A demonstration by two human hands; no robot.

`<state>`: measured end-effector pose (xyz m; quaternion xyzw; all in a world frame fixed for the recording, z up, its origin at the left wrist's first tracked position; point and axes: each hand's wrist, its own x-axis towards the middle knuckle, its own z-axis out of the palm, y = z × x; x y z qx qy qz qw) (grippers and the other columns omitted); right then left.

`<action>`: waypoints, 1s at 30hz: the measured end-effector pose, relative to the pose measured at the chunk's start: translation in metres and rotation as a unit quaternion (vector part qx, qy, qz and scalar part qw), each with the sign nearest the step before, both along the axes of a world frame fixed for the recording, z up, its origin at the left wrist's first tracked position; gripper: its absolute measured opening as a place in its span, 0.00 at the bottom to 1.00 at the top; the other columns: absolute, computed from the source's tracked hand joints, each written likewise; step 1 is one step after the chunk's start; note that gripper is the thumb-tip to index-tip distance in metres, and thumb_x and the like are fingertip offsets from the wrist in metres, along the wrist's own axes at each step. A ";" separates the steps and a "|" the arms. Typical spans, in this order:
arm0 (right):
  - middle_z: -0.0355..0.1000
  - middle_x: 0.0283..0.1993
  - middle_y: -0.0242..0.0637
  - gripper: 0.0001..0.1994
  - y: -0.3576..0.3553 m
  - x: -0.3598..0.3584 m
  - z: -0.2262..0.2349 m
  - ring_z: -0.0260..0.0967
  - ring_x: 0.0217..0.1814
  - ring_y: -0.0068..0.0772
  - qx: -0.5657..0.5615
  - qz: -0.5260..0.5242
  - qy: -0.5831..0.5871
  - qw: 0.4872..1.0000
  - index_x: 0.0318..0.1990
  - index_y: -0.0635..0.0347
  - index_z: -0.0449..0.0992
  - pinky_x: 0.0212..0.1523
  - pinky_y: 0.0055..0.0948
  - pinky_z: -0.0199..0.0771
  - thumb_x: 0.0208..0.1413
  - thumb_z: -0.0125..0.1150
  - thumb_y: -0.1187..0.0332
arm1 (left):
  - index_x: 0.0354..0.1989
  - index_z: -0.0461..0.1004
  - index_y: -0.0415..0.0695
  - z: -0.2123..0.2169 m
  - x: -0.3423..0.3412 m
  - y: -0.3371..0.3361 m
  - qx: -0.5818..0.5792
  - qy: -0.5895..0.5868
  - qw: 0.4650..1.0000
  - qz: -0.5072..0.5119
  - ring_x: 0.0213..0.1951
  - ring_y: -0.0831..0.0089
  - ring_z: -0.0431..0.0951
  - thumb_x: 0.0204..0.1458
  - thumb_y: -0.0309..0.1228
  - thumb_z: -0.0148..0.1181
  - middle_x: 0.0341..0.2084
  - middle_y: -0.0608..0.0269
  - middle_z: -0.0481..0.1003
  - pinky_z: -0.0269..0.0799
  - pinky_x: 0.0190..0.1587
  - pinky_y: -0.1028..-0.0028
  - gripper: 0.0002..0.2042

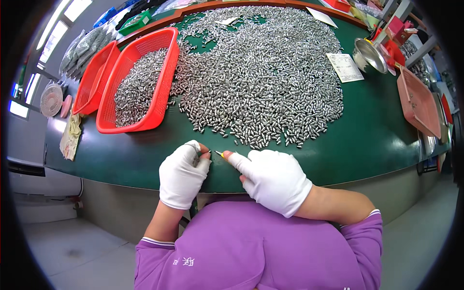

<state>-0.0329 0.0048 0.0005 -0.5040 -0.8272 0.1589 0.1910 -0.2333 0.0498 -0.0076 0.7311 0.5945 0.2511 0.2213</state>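
My left hand (182, 175) wears a white glove with open fingertips and pinches a small silver metal piece (195, 149) at the near edge of the green table (135, 154). My right hand (271, 178), gloved the same way, grips a thin yellow-tipped tool (219, 153) that points left toward the left fingertips. Both hands meet just in front of my purple top. A big heap of small silver metal pieces (261, 77) covers the middle of the table beyond the hands.
A red plastic basket (162, 104) half filled with the same silver pieces stands at the left, an empty red basket (92, 87) behind it. A steel bowl (368, 55), a printed paper sheet (344, 66) and a pink tray (419, 102) lie at the right. A small fan (50, 99) sits far left.
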 end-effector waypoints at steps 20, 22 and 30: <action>0.72 0.33 0.43 0.25 0.029 0.008 0.000 0.72 0.34 0.47 -0.145 0.078 0.077 0.983 0.61 0.53 0.68 0.37 0.41 0.73 0.53 0.58 0.65 | 0.28 0.74 0.39 -0.006 -0.006 0.002 -0.032 -0.037 0.999 -0.014 0.21 0.79 0.71 0.47 0.21 0.64 0.19 0.64 0.73 0.68 0.27 0.78 0.04; 0.73 0.30 0.45 0.20 0.030 0.008 0.003 0.73 0.33 0.49 -0.118 0.082 0.093 0.985 0.55 0.56 0.70 0.35 0.44 0.73 0.54 0.52 0.66 | 0.29 0.74 0.37 -0.006 -0.007 0.003 -0.039 -0.031 0.998 -0.024 0.23 0.86 0.69 0.48 0.19 0.64 0.20 0.68 0.73 0.68 0.28 0.81 0.04; 0.73 0.30 0.45 0.20 0.025 0.005 0.009 0.73 0.33 0.48 -0.139 0.066 0.079 0.985 0.56 0.56 0.70 0.33 0.44 0.73 0.54 0.53 0.67 | 0.25 0.74 0.41 -0.011 -0.008 0.004 0.006 -0.050 0.998 -0.028 0.20 0.64 0.75 0.44 0.23 0.65 0.20 0.57 0.74 0.69 0.25 0.71 0.05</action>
